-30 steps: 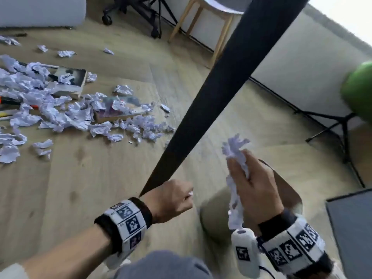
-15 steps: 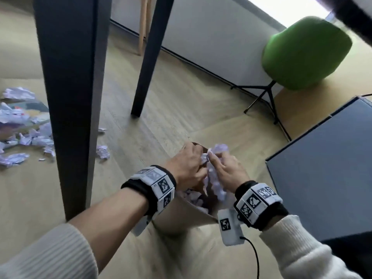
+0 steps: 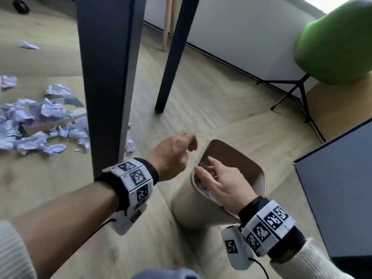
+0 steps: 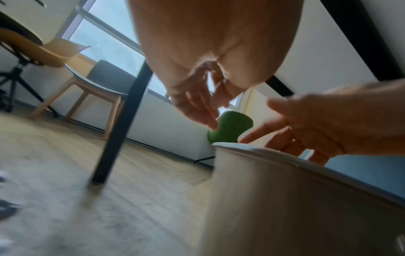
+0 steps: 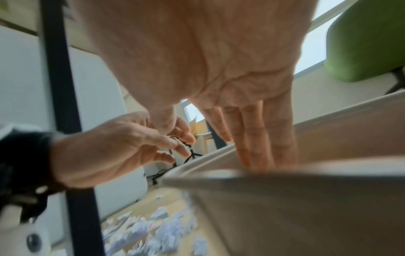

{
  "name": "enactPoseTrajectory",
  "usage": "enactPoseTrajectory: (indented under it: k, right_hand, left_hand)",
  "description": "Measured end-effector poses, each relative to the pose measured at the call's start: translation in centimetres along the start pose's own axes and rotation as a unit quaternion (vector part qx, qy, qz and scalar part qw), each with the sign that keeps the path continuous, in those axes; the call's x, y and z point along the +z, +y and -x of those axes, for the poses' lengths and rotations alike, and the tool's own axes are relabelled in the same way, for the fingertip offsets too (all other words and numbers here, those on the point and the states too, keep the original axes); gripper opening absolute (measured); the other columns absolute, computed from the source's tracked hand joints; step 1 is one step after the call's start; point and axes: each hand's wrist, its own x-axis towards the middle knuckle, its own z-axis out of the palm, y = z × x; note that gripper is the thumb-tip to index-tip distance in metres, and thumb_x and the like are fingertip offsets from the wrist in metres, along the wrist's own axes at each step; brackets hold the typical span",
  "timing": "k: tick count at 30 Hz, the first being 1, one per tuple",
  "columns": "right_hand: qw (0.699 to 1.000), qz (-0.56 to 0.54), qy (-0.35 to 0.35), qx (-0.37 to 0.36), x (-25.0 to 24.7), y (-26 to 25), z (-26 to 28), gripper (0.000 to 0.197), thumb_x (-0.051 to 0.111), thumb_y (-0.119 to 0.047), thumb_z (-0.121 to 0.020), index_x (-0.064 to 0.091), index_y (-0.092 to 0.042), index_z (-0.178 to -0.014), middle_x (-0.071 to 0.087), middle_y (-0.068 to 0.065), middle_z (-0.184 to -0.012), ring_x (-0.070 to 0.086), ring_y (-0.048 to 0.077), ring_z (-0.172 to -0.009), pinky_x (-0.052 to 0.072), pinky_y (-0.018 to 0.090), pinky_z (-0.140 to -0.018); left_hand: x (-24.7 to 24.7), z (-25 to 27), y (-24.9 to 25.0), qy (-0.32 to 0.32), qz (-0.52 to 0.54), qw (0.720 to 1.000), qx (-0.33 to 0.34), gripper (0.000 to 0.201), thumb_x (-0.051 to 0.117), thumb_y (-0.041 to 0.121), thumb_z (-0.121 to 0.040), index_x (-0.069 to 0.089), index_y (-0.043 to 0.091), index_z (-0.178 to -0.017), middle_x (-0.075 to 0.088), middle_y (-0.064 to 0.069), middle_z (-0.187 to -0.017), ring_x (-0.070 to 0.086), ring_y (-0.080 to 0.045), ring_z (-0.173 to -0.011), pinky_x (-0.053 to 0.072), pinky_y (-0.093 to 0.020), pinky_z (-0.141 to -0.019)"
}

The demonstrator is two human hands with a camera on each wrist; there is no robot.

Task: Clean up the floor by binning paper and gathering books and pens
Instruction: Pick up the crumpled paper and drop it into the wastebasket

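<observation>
A beige bin (image 3: pixel 259 170) stands on the wood floor in front of me, with crumpled paper (image 3: pixel 203 187) lying inside. My right hand (image 3: pixel 209 170) reaches into its mouth with straight fingers (image 5: pixel 258 138) and holds nothing. Just left of the rim hovers my left hand (image 3: pixel 189 146), its fingers (image 4: pixel 197 107) loosely curled and empty. A pile of crumpled paper (image 3: pixel 30 127) covers the floor at the left, partly over a book (image 3: pixel 70 105). No pens show.
Two black table legs (image 3: pixel 108 77) (image 3: pixel 173 57) stand between the bin and the paper pile. A green chair (image 3: pixel 338 41) on a black stand is at the back right. A dark grey panel (image 3: pixel 338 188) is close on the right.
The paper that my right hand held has gone into the bin. My left hand has pulled back to the left of the rim, and my right hand has opened over the bin.
</observation>
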Motion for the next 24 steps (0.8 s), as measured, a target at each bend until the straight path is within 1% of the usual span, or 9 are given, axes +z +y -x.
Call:
enactPoseTrajectory:
  k: [2,5,8,10,13,16,19,21,24]
  right_hand:
    - [0.997,0.061,-0.041,0.023,1.6,-1.4,-0.3,0.077,0.040,-0.077,-0.079,0.047,-0.018,-0.128,0.064,0.004,-0.112,0.060,0.024,-0.102,0.049,0.034,-0.086]
    - [0.991,0.111,-0.068,0.033,3.1,-3.1,-0.7,0.038,0.051,-0.052,-0.090,0.045,-0.014,-0.090,0.059,0.009,-0.098,0.055,0.028,-0.088,0.045,0.035,-0.075]
    - [0.991,0.123,-0.046,0.006,3.9,-4.5,-0.5,0.017,0.046,-0.025,-0.092,0.042,-0.011,-0.085,0.058,0.014,-0.094,0.059,0.036,-0.096,0.045,0.035,-0.075]
    - [0.992,0.120,-0.029,-0.036,4.4,-5.9,0.0,0.014,0.044,-0.020,-0.091,0.040,-0.010,-0.083,0.054,0.012,-0.085,0.059,0.039,-0.098,0.046,0.036,-0.075]
    - [0.989,0.121,-0.031,-0.080,5.8,-9.1,0.6,0.011,0.044,-0.017,-0.091,0.039,-0.010,-0.084,0.058,0.015,-0.089,0.059,0.039,-0.094,0.046,0.037,-0.075]
    - [0.989,0.109,-0.032,-0.099,7.2,-12.8,0.9,0.008,0.044,-0.016,-0.093,0.044,-0.009,-0.092,0.061,0.019,-0.104,0.058,0.039,-0.104,0.048,0.039,-0.081]
    - [0.992,0.078,-0.012,-0.100,7.6,-15.3,1.3,0.025,0.058,-0.031,-0.091,0.047,-0.010,-0.102,0.059,0.010,-0.107,0.058,0.030,-0.099,0.045,0.034,-0.080]
    - [0.985,0.080,0.072,-0.138,7.3,-16.1,2.2,0.036,0.068,-0.040,-0.082,0.051,-0.013,-0.098,0.052,0.003,-0.101,0.056,0.023,-0.089,0.044,0.029,-0.072]
    - [0.937,0.074,0.200,-0.275,7.6,-18.1,3.8,0.027,0.072,-0.035,-0.077,0.056,-0.014,-0.084,0.047,0.000,-0.088,0.048,0.015,-0.073,0.043,0.027,-0.058]
  left_hand:
    - [-2.4,2.3,-1.1,-0.076,-0.047,0.996,-0.015,0.025,0.044,-0.003,-0.086,0.059,0.015,-0.096,0.052,0.007,-0.093,0.055,-0.014,-0.085,0.046,-0.024,-0.075]
    - [-4.3,5.3,-1.2,-0.196,-0.125,0.971,-0.052,0.022,0.045,0.011,-0.092,0.060,0.023,-0.101,0.054,0.010,-0.098,0.056,-0.013,-0.094,0.049,-0.029,-0.082]
    - [-5.1,8.0,-0.6,-0.276,-0.140,0.947,-0.087,0.024,0.042,0.016,-0.094,0.060,0.021,-0.109,0.063,0.002,-0.109,0.055,-0.014,-0.092,0.048,-0.028,-0.084]
    - [-6.6,9.7,-0.9,-0.304,-0.141,0.934,-0.123,0.022,0.044,0.016,-0.094,0.062,0.016,-0.106,0.065,-0.001,-0.103,0.053,-0.013,-0.083,0.045,-0.024,-0.074]
    - [-9.9,12.2,-2.9,-0.280,-0.184,0.925,-0.180,0.013,0.048,0.015,-0.091,0.059,0.018,-0.087,0.061,0.001,-0.085,0.054,-0.018,-0.077,0.042,-0.025,-0.065]
    - [-13.1,14.9,-5.6,-0.246,-0.210,0.913,-0.248,0.017,0.049,0.011,-0.090,0.065,0.015,-0.093,0.065,-0.003,-0.093,0.061,-0.024,-0.091,0.048,-0.027,-0.075]
    - [-16.6,17.4,-7.5,-0.252,-0.247,0.887,-0.298,0.022,0.047,0.008,-0.089,0.068,0.016,-0.094,0.066,-0.007,-0.097,0.062,-0.025,-0.097,0.046,-0.026,-0.076]
    - [-19.0,18.5,-8.3,-0.238,-0.278,0.874,-0.321,0.023,0.047,0.009,-0.089,0.069,0.010,-0.098,0.069,-0.007,-0.102,0.062,-0.023,-0.095,0.049,-0.029,-0.077]
    - [-23.1,20.5,-8.6,-0.211,-0.317,0.856,-0.349,0.022,0.049,0.012,-0.090,0.068,0.010,-0.101,0.068,-0.008,-0.101,0.056,-0.022,-0.085,0.041,-0.025,-0.067]
